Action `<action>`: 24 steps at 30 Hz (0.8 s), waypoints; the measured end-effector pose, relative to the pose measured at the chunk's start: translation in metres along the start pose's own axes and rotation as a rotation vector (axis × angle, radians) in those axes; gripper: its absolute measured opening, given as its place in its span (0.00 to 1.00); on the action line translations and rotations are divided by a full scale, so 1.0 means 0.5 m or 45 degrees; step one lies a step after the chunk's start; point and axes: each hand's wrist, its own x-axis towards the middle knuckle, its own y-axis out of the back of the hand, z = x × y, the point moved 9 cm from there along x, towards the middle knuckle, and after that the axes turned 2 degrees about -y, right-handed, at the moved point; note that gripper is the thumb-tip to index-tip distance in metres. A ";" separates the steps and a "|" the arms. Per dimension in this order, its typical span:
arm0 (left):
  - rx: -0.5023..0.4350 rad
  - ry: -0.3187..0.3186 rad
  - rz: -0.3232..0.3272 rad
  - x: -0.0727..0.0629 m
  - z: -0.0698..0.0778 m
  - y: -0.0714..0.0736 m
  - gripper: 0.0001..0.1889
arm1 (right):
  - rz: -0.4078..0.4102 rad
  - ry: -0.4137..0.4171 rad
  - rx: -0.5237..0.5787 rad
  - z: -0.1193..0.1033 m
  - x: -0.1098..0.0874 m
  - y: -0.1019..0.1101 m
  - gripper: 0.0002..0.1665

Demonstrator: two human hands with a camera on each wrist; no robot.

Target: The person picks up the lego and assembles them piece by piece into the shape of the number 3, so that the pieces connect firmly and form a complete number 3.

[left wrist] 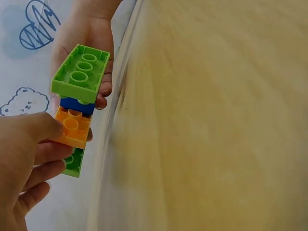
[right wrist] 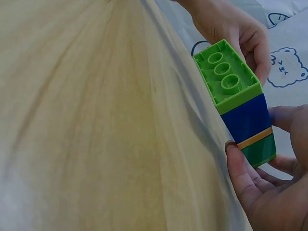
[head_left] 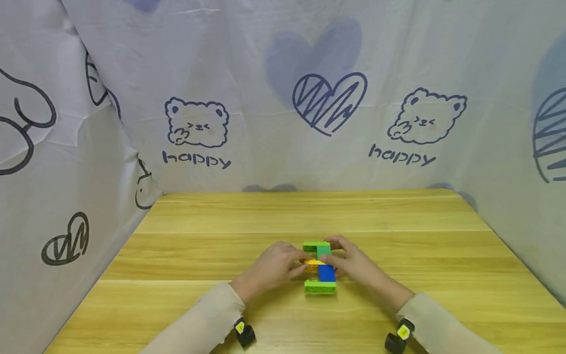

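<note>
Joined toy building bricks form an E-like shape between both hands, raised off the table. Two bright green bricks cap it, one at the near end (head_left: 320, 287) and one at the far end (head_left: 315, 244). Between them sit a blue brick (head_left: 327, 273), an orange-yellow brick (head_left: 312, 263) and a darker green brick (head_left: 324, 252). My left hand (head_left: 271, 265) pinches the orange-yellow brick's free end between thumb and fingers. From the other side my right hand (head_left: 357, 263) grips the darker green and blue section. The near green brick's hollow underside (right wrist: 224, 72) shows in the right wrist view.
The wooden table (head_left: 199, 250) spreads under the hands. A white printed cloth (head_left: 261, 162) hangs behind it and along both sides. Black wrist-worn devices (head_left: 244, 334) sit at both cuffs.
</note>
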 end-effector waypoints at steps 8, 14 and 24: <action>-0.038 0.129 -0.090 -0.003 -0.021 -0.027 0.08 | 0.024 -0.035 -0.038 0.015 0.007 -0.003 0.38; -0.051 0.177 -0.132 -0.003 -0.030 -0.040 0.09 | 0.038 -0.038 -0.083 0.006 0.006 -0.004 0.38; -0.051 0.215 -0.156 -0.002 -0.032 -0.042 0.10 | 0.077 -0.044 -0.155 -0.001 0.005 -0.001 0.34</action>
